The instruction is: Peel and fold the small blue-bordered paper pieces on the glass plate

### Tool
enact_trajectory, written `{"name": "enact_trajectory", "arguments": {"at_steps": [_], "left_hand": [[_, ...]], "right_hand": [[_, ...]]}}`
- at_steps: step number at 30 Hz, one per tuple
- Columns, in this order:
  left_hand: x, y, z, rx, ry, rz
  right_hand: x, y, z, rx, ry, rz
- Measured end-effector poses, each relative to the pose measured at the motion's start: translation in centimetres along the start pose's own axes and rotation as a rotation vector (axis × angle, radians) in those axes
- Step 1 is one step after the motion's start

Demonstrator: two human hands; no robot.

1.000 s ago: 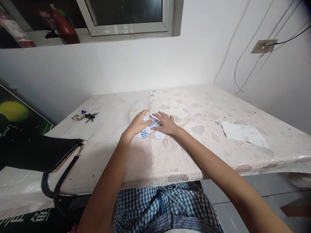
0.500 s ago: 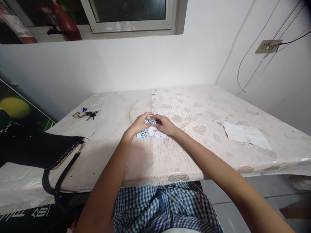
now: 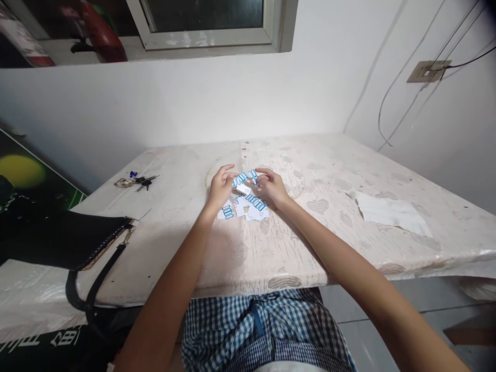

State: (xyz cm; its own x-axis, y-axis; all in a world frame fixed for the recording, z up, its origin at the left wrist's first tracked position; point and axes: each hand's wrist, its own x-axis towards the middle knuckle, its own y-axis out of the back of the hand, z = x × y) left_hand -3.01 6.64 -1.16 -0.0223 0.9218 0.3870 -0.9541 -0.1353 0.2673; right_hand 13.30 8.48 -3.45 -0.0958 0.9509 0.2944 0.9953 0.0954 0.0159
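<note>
White paper slips with blue markings (image 3: 256, 202) lie in a loose, overlapping pile on the table, a few carrying small dark writing. Over the pile's left side, my left hand (image 3: 220, 190) is closed on the edge of a blue-marked paper slip (image 3: 239, 179), its index finger stretched out. My right hand (image 3: 272, 187) faces it from the other side, with thumb and fingers bent around another paper slip (image 3: 253, 176). How firmly each slip is gripped is partly hidden by the fingers. One blue-marked slip (image 3: 228, 211) rests at the pile's lower left.
A patterned plastic cloth covers the table (image 3: 282, 248). Keys (image 3: 144, 182) lie at the left, behind a black bag (image 3: 73, 237) whose strap hangs over the front edge. To the right is a torn white sheet (image 3: 391, 214). A wall socket (image 3: 428, 71) holds a plugged cable.
My hands have moved apart and slightly away from me. Blue-marked slips now show between them, and more of the pile below is uncovered.
</note>
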Motion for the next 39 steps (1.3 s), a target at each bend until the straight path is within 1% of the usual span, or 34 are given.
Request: {"name": "enact_trajectory", "arguments": {"at_steps": [1,3,5,7,9,10,12,14,15,17,19,21,24,27,29,33,35,36,37,39], "left_hand": [[0.2,0.0,0.1,-0.031,-0.009,-0.012],[0.3,0.3,0.5,-0.043,-0.031,-0.054],[0.1,1.1,1.2,0.029,-0.052,-0.108],[-0.6,2.2,2.2,0.186,-0.035,-0.169],[-1.6,3.5,3.1,0.406,0.045,-0.329],[-2.1,4.0,3.5,0.52,0.092,-0.435],[-3.0,4.6,4.1,0.724,0.201,-0.592],[-3.6,4.6,4.4,0.869,0.242,-0.627],[-3.7,4.4,4.3,0.904,0.242,-0.629],[-3.7,3.8,4.1,0.898,0.219,-0.625],[-3.5,3.4,3.7,0.829,0.19,-0.628],[-3.2,3.1,3.3,0.749,0.151,-0.641],[-2.8,3.0,3.2,0.643,0.126,-0.644],[-2.7,3.0,3.4,0.523,0.162,-0.583],[-2.6,2.9,3.6,0.446,0.18,-0.541],[-2.3,2.5,3.4,0.314,0.226,-0.459],[-2.1,2.2,2.9,0.244,0.251,-0.37],[-1.9,2.1,2.6,0.211,0.255,-0.306],[-1.7,1.9,2.3,0.18,0.246,-0.229],[-1.2,1.6,1.8,0.12,0.184,-0.101]], "right_hand": [[0.0,0.2,-0.3,-0.019,0.008,-0.014],[-0.1,0.6,-0.9,-0.125,0.03,-0.089],[-0.5,1.2,-1.8,-0.331,0.044,-0.198],[-1.2,1.7,-2.8,-0.604,0.04,-0.307],[-2.0,2.2,-3.8,-0.816,0.002,-0.48],[-2.3,2.3,-4.1,-0.889,-0.027,-0.57],[-2.8,2.4,-4.3,-0.982,-0.063,-0.676],[-3.0,2.3,-4.1,-1.004,-0.028,-0.698],[-2.9,2.2,-3.9,-0.989,0.016,-0.694],[-2.7,1.8,-3.4,-0.929,0.128,-0.689],[-2.6,1.3,-3.0,-0.869,0.215,-0.678],[-2.7,0.8,-2.9,-0.815,0.243,-0.653],[-3.0,0.2,-2.9,-0.696,0.205,-0.597],[-2.8,-0.2,-2.5,-0.557,0.186,-0.527],[-2.4,-0.3,-2.0,-0.483,0.18,-0.456],[-1.5,-0.2,-0.8,-0.347,0.081,-0.301],[-1.1,-0.1,-0.4,-0.284,0.038,-0.21],[-1.0,0.0,-0.3,-0.255,0.02,-0.157],[-0.8,0.1,-0.2,-0.222,-0.001,-0.103],[-0.6,0.2,-0.3,-0.133,-0.034,-0.019]]}}
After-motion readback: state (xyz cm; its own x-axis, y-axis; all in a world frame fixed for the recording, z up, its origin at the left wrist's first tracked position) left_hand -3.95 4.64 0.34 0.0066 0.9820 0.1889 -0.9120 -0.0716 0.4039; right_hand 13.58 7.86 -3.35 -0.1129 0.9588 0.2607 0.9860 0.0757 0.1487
